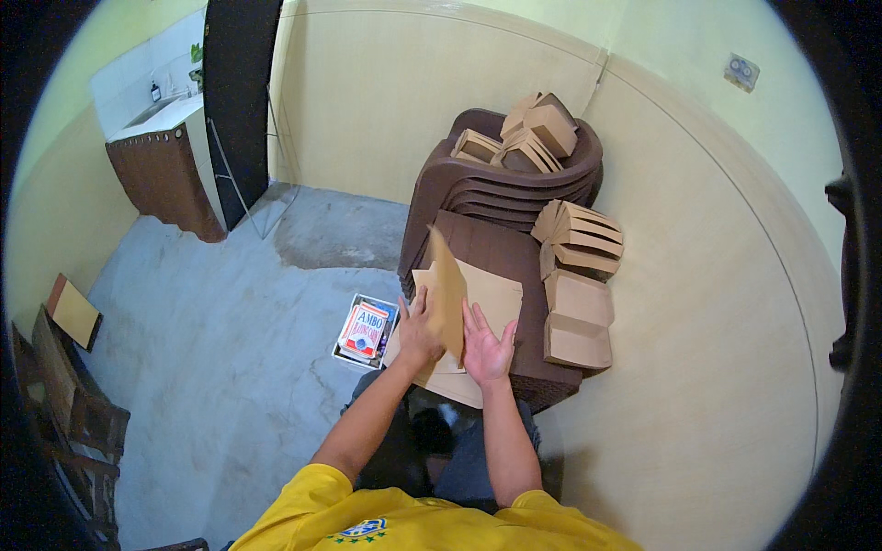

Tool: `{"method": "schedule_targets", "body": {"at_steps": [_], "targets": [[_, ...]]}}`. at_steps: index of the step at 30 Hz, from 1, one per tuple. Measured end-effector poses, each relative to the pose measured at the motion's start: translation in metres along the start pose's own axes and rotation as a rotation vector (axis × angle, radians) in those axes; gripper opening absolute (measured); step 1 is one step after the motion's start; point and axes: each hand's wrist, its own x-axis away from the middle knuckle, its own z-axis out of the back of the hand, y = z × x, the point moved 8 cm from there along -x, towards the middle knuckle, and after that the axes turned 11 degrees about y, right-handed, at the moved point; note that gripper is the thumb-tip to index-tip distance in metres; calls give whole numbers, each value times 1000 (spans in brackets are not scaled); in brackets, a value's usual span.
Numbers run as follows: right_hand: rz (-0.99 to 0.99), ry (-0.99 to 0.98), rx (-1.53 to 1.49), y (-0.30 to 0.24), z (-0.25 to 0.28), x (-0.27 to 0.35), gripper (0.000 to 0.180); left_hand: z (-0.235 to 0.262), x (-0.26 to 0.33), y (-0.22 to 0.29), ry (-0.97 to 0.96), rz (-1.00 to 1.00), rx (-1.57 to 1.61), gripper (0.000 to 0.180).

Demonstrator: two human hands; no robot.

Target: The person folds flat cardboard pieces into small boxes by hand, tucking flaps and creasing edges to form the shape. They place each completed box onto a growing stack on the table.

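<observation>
A brown cardboard piece [444, 294] stands on edge, tilted, between my hands. My left hand [422, 336] is against its left side, with some fingers showing and the thumb hidden; it appears to steady the piece. On the other side, my right hand [488, 349] has its palm turned up and fingers stretched out, the fingertips close to or touching the cardboard. Beneath both hands, flat cardboard sheets [496, 284] lie on the seat of a stack of brown plastic chairs [459, 233].
Several folded cardboard boxes [542, 129] rest on the chair tops. More folded pieces [583, 241] and an open box [579, 321] line the right side by the wall. A white crate [352, 363] with booklets [364, 329] sits left of my knees. A sink counter [175, 115] stands far left.
</observation>
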Motion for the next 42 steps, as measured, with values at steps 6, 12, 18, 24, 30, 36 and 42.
{"method": "schedule_targets", "body": {"at_steps": [6, 12, 18, 24, 30, 36, 42], "targets": [[206, -49, 870, 3, -12, -3, 97, -33, 6, -9, 172, -33, 321, 71], [375, -122, 1881, 9, -14, 6, 86, 9, -7, -108, 206, 207, 974, 74], [371, -126, 2170, 21, -24, 4, 96, 44, 7, -146, -61, 929, 1610, 84], [329, -117, 2203, 23, -30, 3, 99, 66, 11, -140, 42, 927, 1455, 101], [333, -99, 2233, 23, -38, 4, 98, 87, 34, -134, -8, 697, 757, 98], [321, -79, 2253, 24, -38, 7, 95, 93, -7, -67, 324, 61, 23, 47], [400, -67, 2239, 24, -39, 14, 101, 37, -19, -31, -5, -15, 68, 53]]}}
